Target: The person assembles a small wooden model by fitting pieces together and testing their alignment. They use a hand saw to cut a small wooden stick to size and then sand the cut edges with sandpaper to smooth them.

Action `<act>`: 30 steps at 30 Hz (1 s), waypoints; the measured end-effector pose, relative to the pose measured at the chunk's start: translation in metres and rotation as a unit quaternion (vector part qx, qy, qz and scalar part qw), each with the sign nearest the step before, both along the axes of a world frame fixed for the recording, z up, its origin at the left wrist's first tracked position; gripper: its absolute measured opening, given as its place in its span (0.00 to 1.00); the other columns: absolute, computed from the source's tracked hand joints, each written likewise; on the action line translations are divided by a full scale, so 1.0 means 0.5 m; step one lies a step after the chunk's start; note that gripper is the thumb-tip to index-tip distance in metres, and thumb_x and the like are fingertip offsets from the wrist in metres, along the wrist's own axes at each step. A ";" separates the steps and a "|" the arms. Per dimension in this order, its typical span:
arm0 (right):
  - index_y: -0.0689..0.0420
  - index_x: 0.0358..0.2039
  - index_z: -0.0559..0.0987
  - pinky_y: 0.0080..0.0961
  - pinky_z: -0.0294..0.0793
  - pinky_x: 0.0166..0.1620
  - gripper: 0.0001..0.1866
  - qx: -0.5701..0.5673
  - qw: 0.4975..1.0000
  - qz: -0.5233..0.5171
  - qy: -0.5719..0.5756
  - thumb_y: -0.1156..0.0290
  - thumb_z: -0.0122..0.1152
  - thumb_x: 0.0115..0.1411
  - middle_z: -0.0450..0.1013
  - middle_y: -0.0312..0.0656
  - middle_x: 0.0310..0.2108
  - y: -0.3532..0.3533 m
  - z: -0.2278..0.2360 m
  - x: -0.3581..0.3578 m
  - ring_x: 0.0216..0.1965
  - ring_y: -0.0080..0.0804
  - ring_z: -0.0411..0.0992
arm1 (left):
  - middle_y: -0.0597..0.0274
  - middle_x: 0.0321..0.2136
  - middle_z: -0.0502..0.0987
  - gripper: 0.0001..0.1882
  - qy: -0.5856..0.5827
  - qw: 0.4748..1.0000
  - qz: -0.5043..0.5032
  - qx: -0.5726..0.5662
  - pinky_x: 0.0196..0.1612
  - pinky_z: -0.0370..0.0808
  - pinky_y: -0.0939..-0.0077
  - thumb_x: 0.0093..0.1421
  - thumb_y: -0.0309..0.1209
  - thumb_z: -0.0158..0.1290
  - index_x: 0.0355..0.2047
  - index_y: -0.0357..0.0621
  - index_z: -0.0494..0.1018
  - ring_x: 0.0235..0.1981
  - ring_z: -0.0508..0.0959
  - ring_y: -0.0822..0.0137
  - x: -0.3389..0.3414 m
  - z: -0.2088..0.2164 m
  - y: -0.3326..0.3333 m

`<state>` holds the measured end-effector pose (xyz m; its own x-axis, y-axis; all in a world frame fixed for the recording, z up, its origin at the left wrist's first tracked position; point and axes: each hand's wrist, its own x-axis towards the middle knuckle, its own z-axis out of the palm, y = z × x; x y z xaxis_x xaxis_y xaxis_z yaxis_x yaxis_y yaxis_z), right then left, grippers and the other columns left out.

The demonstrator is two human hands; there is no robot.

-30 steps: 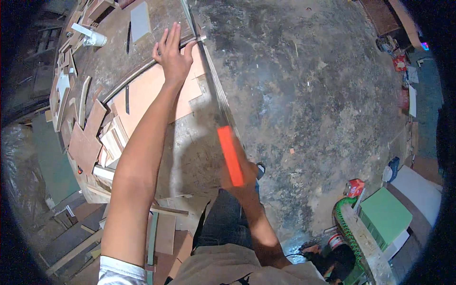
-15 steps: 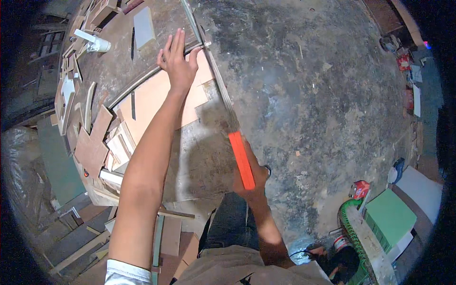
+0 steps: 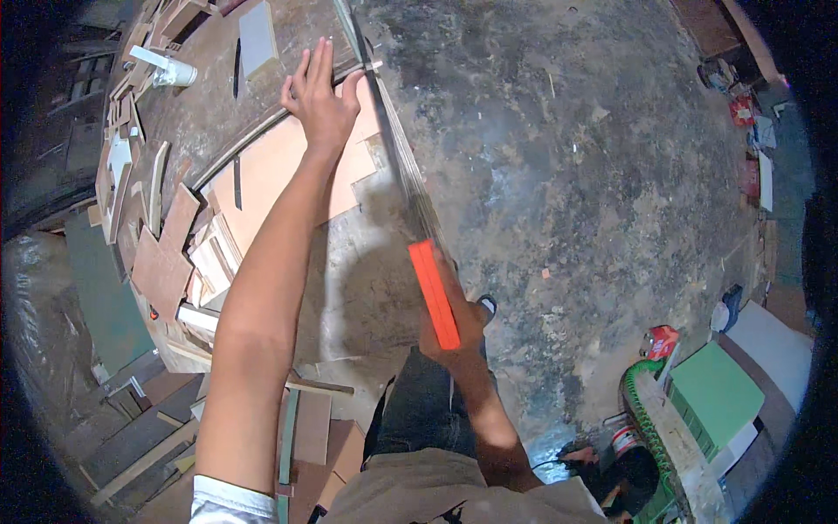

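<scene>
"Why is the left hand (image 3: 325, 106) planted way up there?"

"To stop that long, thin, pale wooden strip (image 3: 376, 65) sliding, I'd say. It lies across the brown wooden workbench (image 3: 201, 113), and its tip pokes just past the right edge, likely so a blade has clear air beside the bench."

"How are the fingers?"

"First two stretched out close together, the other two slightly apart, thumb stuck out toward the tip. They pinch nothing; the palm faces down."

"And the right hand (image 3: 458, 330)?"

"Wrapped round the handle of a straight, dark-bladed, orange-handled saw (image 3: 434, 295). The fingertips are hidden from me, so I can't tell how they close."

"The handle's by the near right corner?"

"Yes, with the blade pointing away along the right edge to the strip's tip. Probably that keeps the stroke in line with the forearm. Whether the teeth touch wood, I can't tell."

"That flat, pinkish-tan board (image 3: 279, 170)?"

"Under the left forearm, just on the near side of the strip. Perhaps it backs the strip; I'm not sure."
</scene>
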<state>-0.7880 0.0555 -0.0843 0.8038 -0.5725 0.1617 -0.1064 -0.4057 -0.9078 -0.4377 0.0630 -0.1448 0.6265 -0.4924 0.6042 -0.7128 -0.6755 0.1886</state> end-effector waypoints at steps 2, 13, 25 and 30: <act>0.60 0.64 0.65 0.33 0.79 0.40 0.36 0.029 1.000 -0.009 0.001 0.81 0.56 0.51 0.71 0.54 0.56 -0.006 0.011 -0.012 0.40 0.48 0.79 | 0.67 0.62 0.68 0.34 -0.006 1.000 0.001 0.003 0.66 0.43 0.55 0.55 0.41 0.62 0.62 0.48 0.67 0.65 0.62 0.62 0.005 0.000 0.005; 0.64 0.60 0.68 0.30 0.78 0.40 0.31 0.035 0.999 -0.018 -0.004 0.79 0.54 0.53 0.73 0.55 0.54 -0.019 0.017 -0.005 0.41 0.45 0.79 | 0.67 0.62 0.68 0.35 -0.021 1.000 -0.002 -0.007 0.65 0.44 0.54 0.56 0.41 0.62 0.62 0.48 0.66 0.64 0.63 0.62 0.016 -0.003 0.006; 0.58 0.65 0.63 0.34 0.77 0.37 0.37 0.107 0.994 0.001 -0.030 0.81 0.56 0.51 0.71 0.51 0.56 -0.049 0.015 0.118 0.37 0.49 0.78 | 0.65 0.63 0.67 0.36 0.024 1.000 -0.016 0.000 0.65 0.42 0.53 0.55 0.39 0.62 0.64 0.49 0.65 0.65 0.62 0.59 0.008 -0.001 0.012; 0.58 0.65 0.64 0.28 0.77 0.29 0.38 0.066 0.998 0.004 -0.021 0.82 0.57 0.50 0.70 0.51 0.57 -0.044 -0.009 0.107 0.27 0.42 0.78 | 0.65 0.65 0.63 0.38 0.033 0.999 -0.023 0.007 0.66 0.40 0.50 0.55 0.39 0.61 0.66 0.50 0.61 0.66 0.59 0.59 0.007 0.012 -0.003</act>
<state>-0.7343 0.0334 -0.0888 0.8027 -0.5844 0.1188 -0.0641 -0.2826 -0.9571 -0.4344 0.0614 -0.1389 0.6420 -0.5290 0.5550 -0.7290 -0.6454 0.2281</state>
